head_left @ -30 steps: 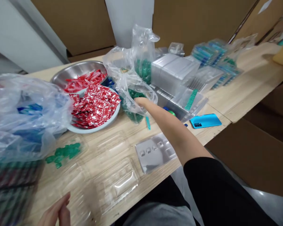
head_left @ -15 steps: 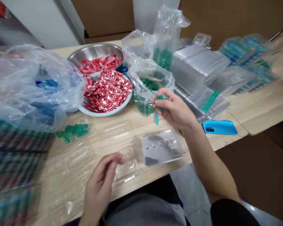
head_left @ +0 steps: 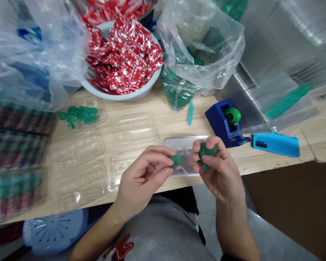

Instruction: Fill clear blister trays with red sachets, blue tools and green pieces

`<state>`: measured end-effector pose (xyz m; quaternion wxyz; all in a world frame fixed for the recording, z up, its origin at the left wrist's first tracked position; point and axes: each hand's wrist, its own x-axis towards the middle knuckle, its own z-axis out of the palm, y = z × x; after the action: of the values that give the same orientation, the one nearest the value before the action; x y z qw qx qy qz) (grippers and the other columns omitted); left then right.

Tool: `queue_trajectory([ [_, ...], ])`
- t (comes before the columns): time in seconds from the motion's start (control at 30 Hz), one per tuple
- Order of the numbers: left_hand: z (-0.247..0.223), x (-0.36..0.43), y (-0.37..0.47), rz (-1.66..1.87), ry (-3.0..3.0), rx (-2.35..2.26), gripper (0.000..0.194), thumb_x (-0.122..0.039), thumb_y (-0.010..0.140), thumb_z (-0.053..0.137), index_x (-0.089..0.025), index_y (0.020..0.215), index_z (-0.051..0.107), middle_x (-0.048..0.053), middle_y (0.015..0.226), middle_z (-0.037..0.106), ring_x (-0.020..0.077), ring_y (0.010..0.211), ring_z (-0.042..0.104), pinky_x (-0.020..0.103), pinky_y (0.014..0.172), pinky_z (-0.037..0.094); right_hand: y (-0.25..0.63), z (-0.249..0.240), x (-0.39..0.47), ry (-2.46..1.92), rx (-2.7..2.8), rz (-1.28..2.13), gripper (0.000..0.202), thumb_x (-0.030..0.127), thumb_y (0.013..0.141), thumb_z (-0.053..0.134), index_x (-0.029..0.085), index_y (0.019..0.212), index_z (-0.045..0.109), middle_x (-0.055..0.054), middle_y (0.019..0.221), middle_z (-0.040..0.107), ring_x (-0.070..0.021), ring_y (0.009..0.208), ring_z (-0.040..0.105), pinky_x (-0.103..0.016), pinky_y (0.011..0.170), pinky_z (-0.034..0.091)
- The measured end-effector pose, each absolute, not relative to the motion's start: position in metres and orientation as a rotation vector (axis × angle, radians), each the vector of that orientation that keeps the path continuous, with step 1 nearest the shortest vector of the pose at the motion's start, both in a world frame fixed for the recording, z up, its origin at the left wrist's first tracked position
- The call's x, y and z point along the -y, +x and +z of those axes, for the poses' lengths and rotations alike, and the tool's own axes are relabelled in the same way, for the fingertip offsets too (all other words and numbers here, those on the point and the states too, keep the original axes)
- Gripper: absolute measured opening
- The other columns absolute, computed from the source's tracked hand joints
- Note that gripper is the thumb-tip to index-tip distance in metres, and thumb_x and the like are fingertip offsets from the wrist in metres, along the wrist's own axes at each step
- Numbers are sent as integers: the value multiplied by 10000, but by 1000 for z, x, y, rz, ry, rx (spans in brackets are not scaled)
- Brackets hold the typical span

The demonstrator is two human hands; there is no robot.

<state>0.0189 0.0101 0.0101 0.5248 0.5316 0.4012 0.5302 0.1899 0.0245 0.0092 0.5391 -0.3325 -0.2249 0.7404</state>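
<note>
My left hand (head_left: pixel 149 170) pinches a small translucent green plastic piece (head_left: pixel 177 159) between thumb and fingertips. Close beside it, my right hand (head_left: pixel 220 170) is closed around a bunch of similar green pieces (head_left: pixel 207 154); its fingers partly cover them. Both hands are raised over a silvery flat clear-plastic sheet or pack (head_left: pixel 186 139) near the table's front edge, which they largely hide. Left of it lies a clear moulded plastic tray (head_left: pixel 112 177). An open clear bag (head_left: pixel 179 92) with more green pieces stands behind the hands.
A pale bowl (head_left: pixel 119 96) holds red patterned sachets. A blue tape dispenser (head_left: pixel 220 121) and a blue phone (head_left: pixel 285 145) lie to the right, a teal stick (head_left: pixel 190 114) behind. Green pieces (head_left: pixel 81 115) fill a tray at left, near stacked filled packs (head_left: pixel 19 152).
My right hand has come back from the green bag towards my body with the green pieces. My left hand has moved right and now pinches one piece. The view has tilted down.
</note>
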Motion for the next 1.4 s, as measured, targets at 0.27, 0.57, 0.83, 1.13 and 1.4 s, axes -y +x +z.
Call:
queue_trajectory([
  [0.27, 7, -1, 15, 1121, 1659, -1029, 398, -28, 854, 595, -266, 1172, 591, 32, 1093, 617, 129, 1082, 591, 256, 963, 512, 182, 12, -5, -1190, 1030, 1621, 235, 298, 755, 783, 222, 957, 689, 13, 798, 669, -70, 603, 554, -186, 515, 460],
  [0.57, 6, 8, -3, 816, 1760, -1075, 236, -145, 897, 594, -262, 1103, 582, 31, 1040, 609, 137, 991, 615, 240, 836, 535, 184, 7, 13, -1296, 1185, 1540, 165, 247, 779, 751, 255, 941, 723, 5, 813, 713, -115, 665, 643, -241, 589, 531],
  [0.83, -7, 21, -2, 877, 1578, -1097, 184, -106, 901, 551, -241, 1021, 587, 8, 965, 670, 102, 907, 654, 194, 812, 533, 178, -6, 27, -1262, 1282, 1383, 167, 161, 809, 697, 278, 927, 707, 8, 890, 723, -129, 838, 687, -257, 751, 559],
  [1.13, -11, 16, 4, 832, 1073, -1109, 221, -387, 925, 571, -215, 991, 694, 48, 873, 727, 148, 730, 702, 265, 670, 602, 177, -9, 27, -1258, 1243, 1382, 128, 178, 827, 674, 260, 921, 701, -12, 891, 703, -147, 822, 663, -286, 729, 545],
  [1.4, -19, -4, 6, 965, 1318, -1265, 91, -287, 871, 661, -204, 906, 668, 44, 953, 718, 147, 872, 691, 268, 768, 585, 192, -17, 31, -1408, 1114, 1308, 139, 247, 826, 703, 278, 962, 700, 7, 863, 691, -136, 746, 648, -281, 682, 527],
])
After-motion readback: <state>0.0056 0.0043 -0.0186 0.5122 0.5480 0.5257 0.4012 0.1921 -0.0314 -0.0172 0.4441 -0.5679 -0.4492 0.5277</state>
